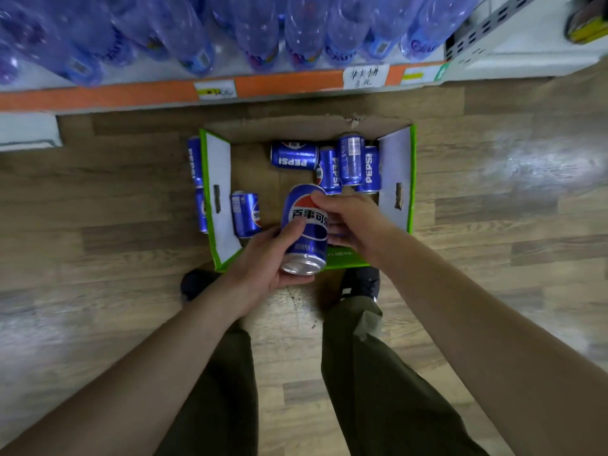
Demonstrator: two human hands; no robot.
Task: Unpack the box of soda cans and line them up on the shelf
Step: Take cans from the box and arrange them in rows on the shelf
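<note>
Blue can [305, 229] tilted above open box [396, 179]

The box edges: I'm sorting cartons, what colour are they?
Bright green on the box edges, seen in the head view.

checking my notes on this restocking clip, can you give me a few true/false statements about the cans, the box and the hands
1. Both hands are on one can. True: the left hand grips it from below and the right hand touches its upper side.
2. The box is empty. False: several cans lie inside, including a cluster at its far right.
3. The cans in the box stand upright. False: they lie on their sides.
4. The box sits on a wood-look floor in front of the shelf. True.
5. The shelf above holds soda cans. False: it holds blue water bottles.
</note>
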